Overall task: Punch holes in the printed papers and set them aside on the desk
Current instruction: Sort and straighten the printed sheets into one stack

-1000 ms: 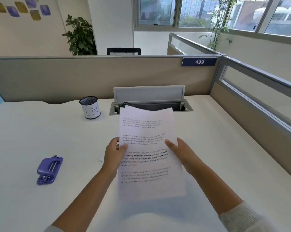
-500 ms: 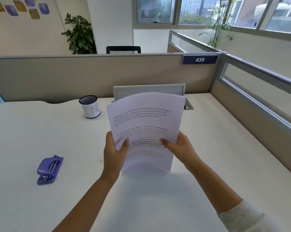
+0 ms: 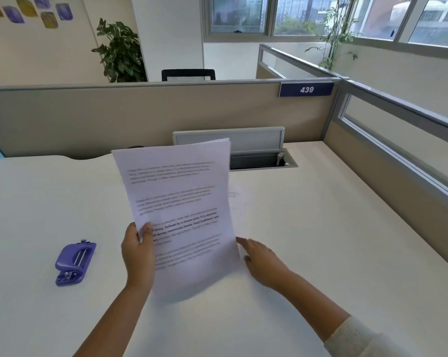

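Paper stack [image 3: 181, 202] is light and floppy, a few thin printed sheets that bow under their own weight, so it'll sag and fan apart if it's held by one corner only. Left hand [image 3: 138, 253] pinches it at the lower left edge, thumb on the front, fingers behind, and the sheets stand lifted and tilted over the middle of the surface [image 3: 321, 253]. Right hand [image 3: 264, 264] is released, fingers straight and relaxed, just beside the stack's lower right corner; can't tell if it actually touches the paper. My guess is you'd want both long edges gripped and the stack squared up before it goes into the punch, or the holes won't line up.

Purple hole punch [image 3: 74, 264] sits well apart toward the left edge. The surface is smooth and white, so loose sheets would probably slide easily. At the back edge there's an open cable tray [image 3: 259, 161] against a beige partition [image 3: 140, 119] tagged 439, with windows and plants beyond.
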`<state>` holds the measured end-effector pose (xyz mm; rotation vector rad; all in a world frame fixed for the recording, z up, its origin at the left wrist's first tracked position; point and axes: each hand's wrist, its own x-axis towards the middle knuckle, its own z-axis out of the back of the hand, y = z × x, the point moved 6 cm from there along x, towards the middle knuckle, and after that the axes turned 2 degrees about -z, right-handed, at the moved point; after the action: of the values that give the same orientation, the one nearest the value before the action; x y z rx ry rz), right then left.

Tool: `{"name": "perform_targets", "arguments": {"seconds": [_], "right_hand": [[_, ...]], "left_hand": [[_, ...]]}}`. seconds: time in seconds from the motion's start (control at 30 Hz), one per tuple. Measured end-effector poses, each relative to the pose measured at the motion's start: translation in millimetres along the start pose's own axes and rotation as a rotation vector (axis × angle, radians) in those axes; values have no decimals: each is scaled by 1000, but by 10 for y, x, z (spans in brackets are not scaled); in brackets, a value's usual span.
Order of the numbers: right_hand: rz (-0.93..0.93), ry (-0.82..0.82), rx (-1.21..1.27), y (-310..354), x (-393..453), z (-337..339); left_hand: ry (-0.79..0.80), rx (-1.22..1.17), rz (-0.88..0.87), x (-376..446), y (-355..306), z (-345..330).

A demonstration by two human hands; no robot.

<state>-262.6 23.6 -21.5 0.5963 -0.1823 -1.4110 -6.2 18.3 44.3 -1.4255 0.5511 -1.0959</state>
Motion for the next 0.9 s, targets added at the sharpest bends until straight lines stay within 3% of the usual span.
{"name": "perform_targets", "arguments": {"seconds": [0.13, 0.27, 0.5, 0.67, 0.9], "right_hand": [[97, 143, -226, -3, 2, -192], [14, -2, -205, -182, 34, -48], [-334, -287, -218, -761, 14, 424], [-513, -269, -197, -820, 55, 513], [-491, -261, -332, -751, 143, 448]], "left_hand": [[5, 62, 149, 49, 386, 174], [-13, 130, 277, 41, 697, 290], [-1, 206, 426, -20, 995, 264], [8, 225, 484, -5, 1045, 160], [88, 258, 548, 65, 1157, 159]]}}
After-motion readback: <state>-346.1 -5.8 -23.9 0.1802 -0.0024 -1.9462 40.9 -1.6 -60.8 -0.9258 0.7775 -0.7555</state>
